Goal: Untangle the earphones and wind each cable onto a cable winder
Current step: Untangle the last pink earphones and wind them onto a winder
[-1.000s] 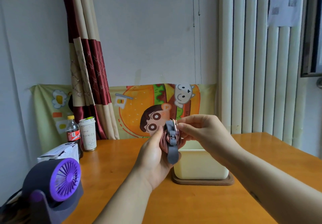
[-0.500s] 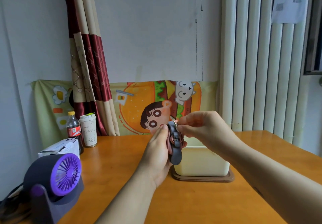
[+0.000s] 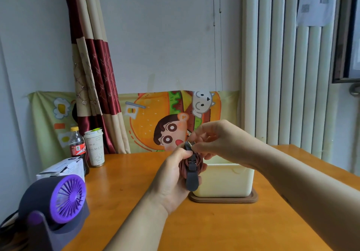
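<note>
Winder (image 3: 191, 174) dipped slightly lower against box (image 3: 226, 182) since earlier frame; hands barely shifted. Left hand (image 3: 171, 178) grips winder with reddish cable (image 3: 182, 166) wound on it, in air just left-front of box. Right hand (image 3: 220, 141) pinches winder's top end, fingers curled. Bare table (image 3: 214, 229) in front of box, and to its right up to edge. One winder, one cable, one box. Fan (image 3: 64, 198), carton (image 3: 62, 169), bottle (image 3: 77, 149), cup (image 3: 95, 149) well left of box.

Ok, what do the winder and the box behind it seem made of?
Winder: matte dark grey, no glare, rounded tab; probably silicone or soft rubber. Box: smooth cream walls, soft sheen, rounded corners; likely plastic.
</note>
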A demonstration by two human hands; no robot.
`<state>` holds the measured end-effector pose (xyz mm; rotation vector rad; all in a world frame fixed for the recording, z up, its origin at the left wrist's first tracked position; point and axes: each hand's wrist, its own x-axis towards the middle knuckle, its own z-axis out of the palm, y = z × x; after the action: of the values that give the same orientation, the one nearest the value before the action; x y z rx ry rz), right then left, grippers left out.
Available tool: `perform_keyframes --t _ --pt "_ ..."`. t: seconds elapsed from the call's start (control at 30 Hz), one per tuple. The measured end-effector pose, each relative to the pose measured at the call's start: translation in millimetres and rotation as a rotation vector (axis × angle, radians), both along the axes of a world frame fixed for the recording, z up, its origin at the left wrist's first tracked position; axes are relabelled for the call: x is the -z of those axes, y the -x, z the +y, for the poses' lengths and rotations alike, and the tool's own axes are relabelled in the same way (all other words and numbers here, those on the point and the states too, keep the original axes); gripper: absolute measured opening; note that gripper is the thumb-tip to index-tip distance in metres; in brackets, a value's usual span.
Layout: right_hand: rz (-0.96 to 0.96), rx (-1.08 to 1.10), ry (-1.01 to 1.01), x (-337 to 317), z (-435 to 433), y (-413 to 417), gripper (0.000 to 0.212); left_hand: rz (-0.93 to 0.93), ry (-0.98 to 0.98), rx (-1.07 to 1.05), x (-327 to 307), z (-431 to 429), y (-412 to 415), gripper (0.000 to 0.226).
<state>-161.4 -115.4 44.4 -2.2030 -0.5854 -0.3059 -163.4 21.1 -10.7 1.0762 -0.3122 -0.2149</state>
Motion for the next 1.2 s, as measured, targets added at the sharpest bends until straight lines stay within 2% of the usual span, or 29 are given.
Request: perform_keyframes --t 0.2,0.3,0.37,0.53,0.7,0.8,0.9,1.07,1.2 --pt "-0.131 0.045 0.195 4 0 3 0.013 -0.029 0.016 0.026 3 -2 1 0.034" --pt "-0.110 0.030 0.189 0 -2 2 0.014 0.000 0.047 0.064 3 -2 -2 0.035" --pt "-0.043 -0.008 0.128 -2 -6 0 0.018 0.019 0.032 0.088 3 -1 -3 0.026" --pt "0.030 -0.068 -0.153 12 -13 -10 0.017 0.097 0.056 0.114 2 0 -12 0.030" --pt "0.362 -0.085 -0.520 40 -16 -29 0.010 0.268 0.089 0.040 8 -2 -21 0.019" --pt "0.481 -0.045 -0.603 63 -17 -39 0.015 0.362 0.122 -0.024 15 -5 -27 0.020" --pt "0.505 0.022 -0.646 78 -20 -45 0.022 0.403 0.141 -0.073 25 -8 -34 0.023" --pt "0.337 0.179 -0.453 85 -23 -53 0.018 0.389 0.087 -0.165 41 -17 -53 0.017" --pt "0.151 0.187 -0.223 88 -20 -53 0.016 0.331 0.062 -0.192 49 -24 -66 0.020"
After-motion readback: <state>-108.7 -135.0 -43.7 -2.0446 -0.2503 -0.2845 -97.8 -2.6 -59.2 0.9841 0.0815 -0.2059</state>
